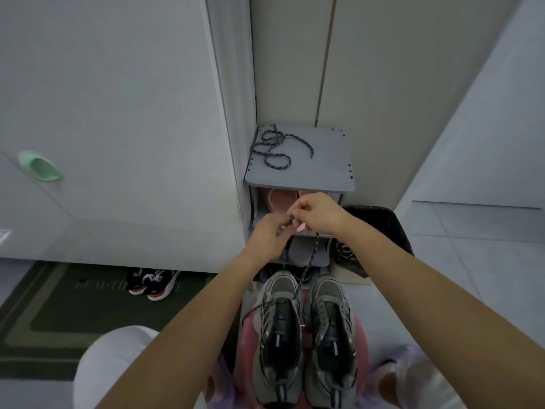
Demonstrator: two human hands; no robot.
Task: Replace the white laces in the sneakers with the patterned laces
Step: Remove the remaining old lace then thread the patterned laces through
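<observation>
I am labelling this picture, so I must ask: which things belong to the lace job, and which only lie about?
Job: left hand, right hand, held patterned lace, sneaker being laced, other sneaker, spare patterned lace on the shelf top.
Lying about: black-and-red shoes, pink slippers, doormat, black bag.

Hands: left hand (267,236), right hand (317,214), both bare | Arms: forearms (188,335) unsleeved to frame edge | Legs: white fabric (118,364) over near-left knee, also near right | Lap: lilac patterned cloth (413,354)

The patterned lace (314,252) tip hides between left hand (267,236) and right hand (317,212); doormat (59,308) lettering unreadable.
</observation>
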